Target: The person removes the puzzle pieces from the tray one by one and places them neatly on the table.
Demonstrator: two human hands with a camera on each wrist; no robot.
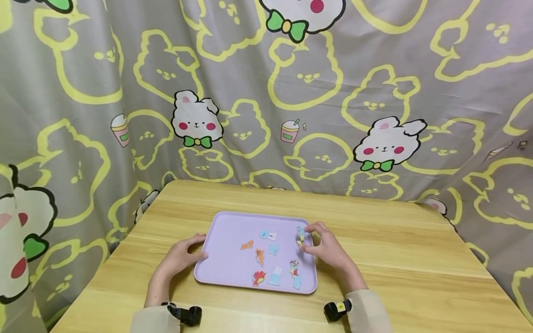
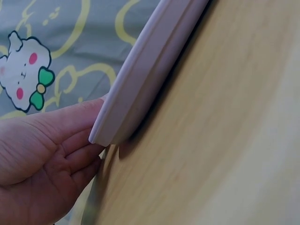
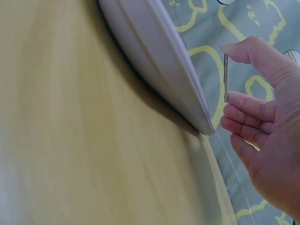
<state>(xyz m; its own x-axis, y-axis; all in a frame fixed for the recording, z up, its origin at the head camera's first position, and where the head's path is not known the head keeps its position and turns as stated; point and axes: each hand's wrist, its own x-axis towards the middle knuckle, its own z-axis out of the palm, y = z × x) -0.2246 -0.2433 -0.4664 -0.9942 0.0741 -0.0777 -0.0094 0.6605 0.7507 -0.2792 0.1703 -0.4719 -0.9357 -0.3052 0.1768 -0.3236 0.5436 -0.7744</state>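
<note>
In the head view, my left hand holds the left edge of a lilac tray. Its thumb lies over the rim and its other fingers are at the outer side, as the left wrist view also shows. My right hand pinches a thin light-blue and yellow puzzle piece by its ends, between thumb and finger, above the tray's right side. Edge-on, that puzzle piece shows as a thin strip in the right wrist view. Below it on the tray lie joined multicoloured pieces.
Also on the tray are orange pieces, a red piece, a blue-and-white pair, a small blue piece and another blue-and-white piece. The wooden table meets a patterned curtain behind.
</note>
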